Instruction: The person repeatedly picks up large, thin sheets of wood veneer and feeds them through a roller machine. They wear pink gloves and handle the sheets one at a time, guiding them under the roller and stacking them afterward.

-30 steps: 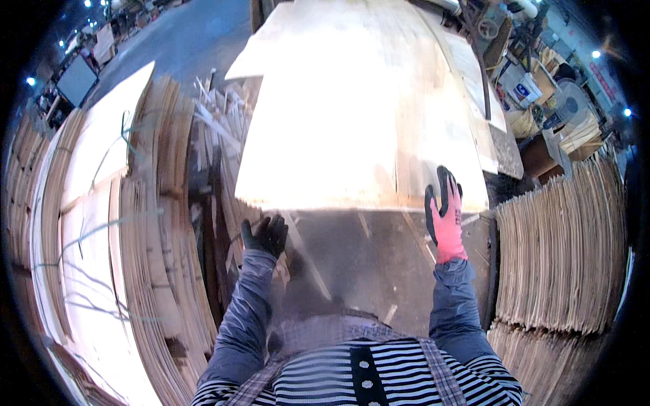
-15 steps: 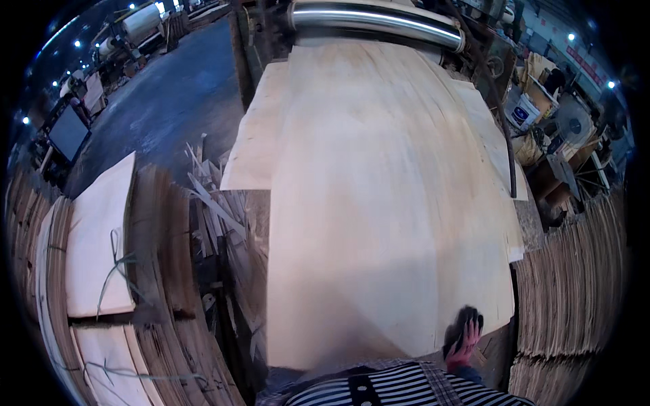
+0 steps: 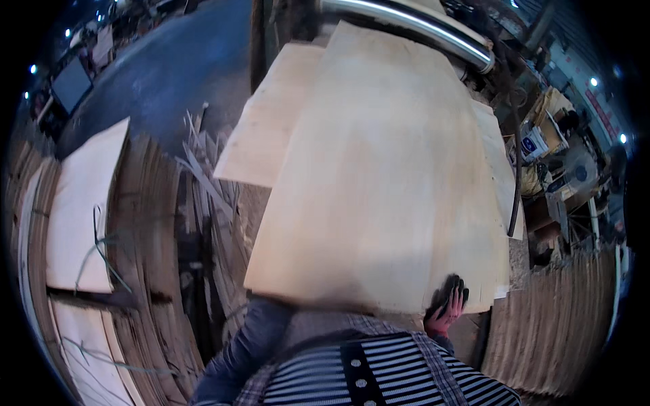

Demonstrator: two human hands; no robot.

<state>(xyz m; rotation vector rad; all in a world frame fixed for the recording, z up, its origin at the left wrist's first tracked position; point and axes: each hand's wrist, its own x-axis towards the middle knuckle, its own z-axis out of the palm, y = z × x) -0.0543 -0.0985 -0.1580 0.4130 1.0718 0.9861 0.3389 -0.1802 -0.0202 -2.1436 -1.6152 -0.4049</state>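
A large pale wood veneer sheet (image 3: pixel 379 176) lies in front of me, its near edge close to my body. My right hand (image 3: pixel 447 304), in a pink and black work glove, rests on the sheet's near right edge with fingers stretched over the top. The grey left sleeve (image 3: pixel 254 338) reaches to the near left corner. Beyond the cuff, my left hand is hidden at or below the edge, so its fingers do not show. Under this sheet, other veneer pieces (image 3: pixel 271 122) stick out on the left and right.
A shiny metal roller (image 3: pixel 413 27) spans the far end. Tied veneer stacks (image 3: pixel 81 210) stand at left, beside wood scraps (image 3: pixel 210 183). Another tall stack (image 3: pixel 548 325) rises at right. A dark bar (image 3: pixel 518 169) runs along the right side; a white bucket (image 3: pixel 533 144) stands beyond.
My view has shifted and tilted. The left sleeve has come into view at the sheet's near left corner. My right hand remains on the near right edge.
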